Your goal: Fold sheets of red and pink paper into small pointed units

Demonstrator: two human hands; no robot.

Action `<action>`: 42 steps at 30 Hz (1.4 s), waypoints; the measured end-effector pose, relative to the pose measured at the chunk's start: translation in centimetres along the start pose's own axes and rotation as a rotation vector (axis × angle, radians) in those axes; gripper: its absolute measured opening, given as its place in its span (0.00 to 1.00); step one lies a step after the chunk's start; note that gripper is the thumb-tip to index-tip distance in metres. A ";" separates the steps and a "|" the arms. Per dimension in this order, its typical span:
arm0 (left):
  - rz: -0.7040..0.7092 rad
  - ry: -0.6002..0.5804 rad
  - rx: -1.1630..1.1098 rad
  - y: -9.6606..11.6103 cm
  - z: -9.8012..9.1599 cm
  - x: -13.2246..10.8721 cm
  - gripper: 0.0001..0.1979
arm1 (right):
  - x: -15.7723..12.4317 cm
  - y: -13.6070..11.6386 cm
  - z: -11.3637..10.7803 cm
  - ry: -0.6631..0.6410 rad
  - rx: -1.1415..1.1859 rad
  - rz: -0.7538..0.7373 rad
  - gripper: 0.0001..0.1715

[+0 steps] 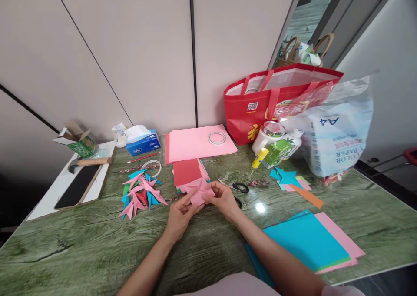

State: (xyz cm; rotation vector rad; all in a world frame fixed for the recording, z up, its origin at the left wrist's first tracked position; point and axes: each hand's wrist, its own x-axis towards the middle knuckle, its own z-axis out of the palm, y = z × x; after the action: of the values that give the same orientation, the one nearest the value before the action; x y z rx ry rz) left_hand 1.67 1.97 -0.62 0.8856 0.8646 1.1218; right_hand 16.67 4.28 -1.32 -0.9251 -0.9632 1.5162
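Note:
Both hands grip a pink folded paper star [197, 194] over the middle of the table. My left hand [181, 215] is closed on its lower left side, thumb on top. My right hand [224, 199] pinches the right side. Just behind the star lies a stack of coloured paper squares [187, 172], red on top. To the left is a pile of folded paper stars [143, 194] in pink, blue, red and green. Black-handled scissors [240, 187] lie beside my right hand, partly hidden by it.
Large pink sheets [192, 141] carry a white ring [216, 138]. At right stand a red bag [241, 118], a yellow glue stick [259, 157] and an A4 paper bag [339, 135]. Blue sheets [302, 239] lie near my right forearm. A tissue box [143, 144] and hammer [93, 161] are at left.

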 end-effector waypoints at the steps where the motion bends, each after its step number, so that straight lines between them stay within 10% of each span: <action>1: 0.011 0.006 0.006 -0.1 -0.1 0.0 0.23 | 0.0 0.0 0.0 0.001 0.015 0.009 0.20; 36: -0.014 0.174 0.053 -0.2 -0.4 0.3 0.16 | -0.1 0.0 -0.3 -0.056 -0.240 -0.089 0.11; 42: -0.032 0.136 0.083 -0.3 -0.4 0.2 0.14 | -0.6 0.6 0.2 -0.056 -0.291 -0.163 0.27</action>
State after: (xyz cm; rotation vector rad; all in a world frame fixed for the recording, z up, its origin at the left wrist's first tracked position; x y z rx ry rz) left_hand 1.45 2.13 -1.09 0.8680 1.0401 1.1344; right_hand 16.37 3.65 -1.77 -0.9846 -1.2922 1.2913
